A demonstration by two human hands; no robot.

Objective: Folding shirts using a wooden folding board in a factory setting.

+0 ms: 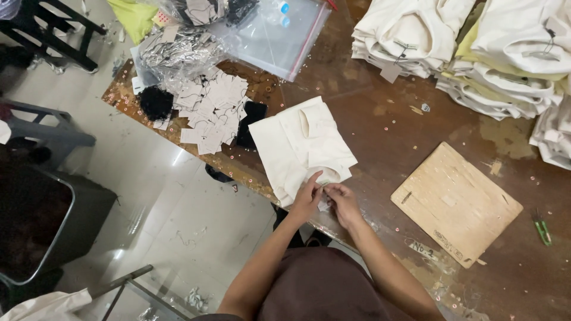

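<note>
both hands, left hand (306, 199) and right hand (342, 202), pinch one small white tag (324, 204) at the near edge of one folded cream shirt (300, 145); one wooden board (455, 202) lies right of the grip.

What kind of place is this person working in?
Probably a garment finishing or packing workshop. Both hands, left and right, work at the collar of a folded cream shirt on a worn table. Stacks of folded shirts, a heap of paper tags and clear bags lie around.
</note>
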